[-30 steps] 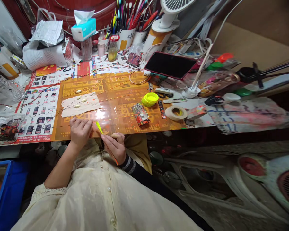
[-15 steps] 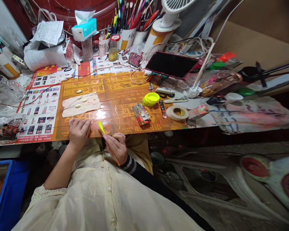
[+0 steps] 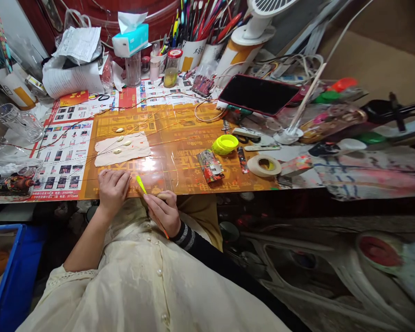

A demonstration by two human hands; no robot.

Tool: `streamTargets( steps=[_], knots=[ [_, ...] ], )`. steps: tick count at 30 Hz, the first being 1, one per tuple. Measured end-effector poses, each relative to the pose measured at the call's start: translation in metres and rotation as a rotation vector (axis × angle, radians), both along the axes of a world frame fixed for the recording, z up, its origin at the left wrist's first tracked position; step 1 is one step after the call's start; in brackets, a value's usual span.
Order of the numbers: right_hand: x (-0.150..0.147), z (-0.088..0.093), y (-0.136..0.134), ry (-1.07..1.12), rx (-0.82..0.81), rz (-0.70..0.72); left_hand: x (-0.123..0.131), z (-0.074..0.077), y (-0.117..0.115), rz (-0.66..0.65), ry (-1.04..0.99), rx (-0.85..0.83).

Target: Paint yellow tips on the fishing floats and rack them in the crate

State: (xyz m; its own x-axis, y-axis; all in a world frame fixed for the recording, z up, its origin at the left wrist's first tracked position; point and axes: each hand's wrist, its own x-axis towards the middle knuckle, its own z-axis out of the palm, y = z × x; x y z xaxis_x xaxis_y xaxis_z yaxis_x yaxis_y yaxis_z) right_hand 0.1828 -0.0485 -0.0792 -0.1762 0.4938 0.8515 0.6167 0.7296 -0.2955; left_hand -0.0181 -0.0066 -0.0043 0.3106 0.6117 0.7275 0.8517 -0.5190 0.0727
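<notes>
My right hand [image 3: 163,213] pinches a thin stick with a neon yellow tip [image 3: 141,184] and an orange lower end. It sits at the front edge of the printed orange mat [image 3: 180,177]. My left hand [image 3: 113,191] lies palm down on that edge, fingers slightly apart, holding nothing visible. Beyond it, a rough white cloth patch [image 3: 122,149] carries several small cream petal-shaped pieces [image 3: 126,143] on long thin copper wires [image 3: 166,133]. The wires fan across the mat.
A roll of masking tape [image 3: 264,166], a neon yellow lid [image 3: 225,144] and a dark tablet [image 3: 258,94] lie to the right. Pen cups [image 3: 195,53], a tissue box [image 3: 130,39] and a glass mug [image 3: 19,122] crowd the back and left. A blue crate [image 3: 7,272] sits below left.
The whole scene has shifted slightly right and down in view as my head moved. My right hand has tilted the yellow tip a little, and my left hand stays in place on the mat.
</notes>
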Motion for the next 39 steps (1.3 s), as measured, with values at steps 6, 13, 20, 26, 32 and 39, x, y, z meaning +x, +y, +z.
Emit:
streamTargets(
  steps=[6, 13, 20, 26, 32, 39],
  knots=[
    [-0.002, 0.006, 0.001, -0.025, 0.015, -0.017, -0.001, 0.0, 0.0, 0.004, 0.016, -0.002],
    [-0.002, 0.01, 0.0, 0.006, 0.028, 0.016, -0.001, 0.0, 0.0, 0.007, 0.011, 0.031],
    [-0.001, 0.006, 0.0, -0.016, 0.016, -0.016, -0.002, 0.001, -0.001, 0.003, 0.024, 0.068],
    [0.0, 0.011, -0.002, 0.026, 0.06, 0.034, -0.008, -0.003, -0.002, 0.022, 0.029, 0.091],
    [-0.005, 0.009, -0.001, 0.007, 0.067, 0.094, -0.013, -0.008, -0.004, 0.037, 0.003, 0.049],
    [-0.014, 0.009, 0.001, -0.036, 0.062, 0.068, -0.013, -0.008, -0.006, 0.029, 0.004, 0.045]
  ],
)
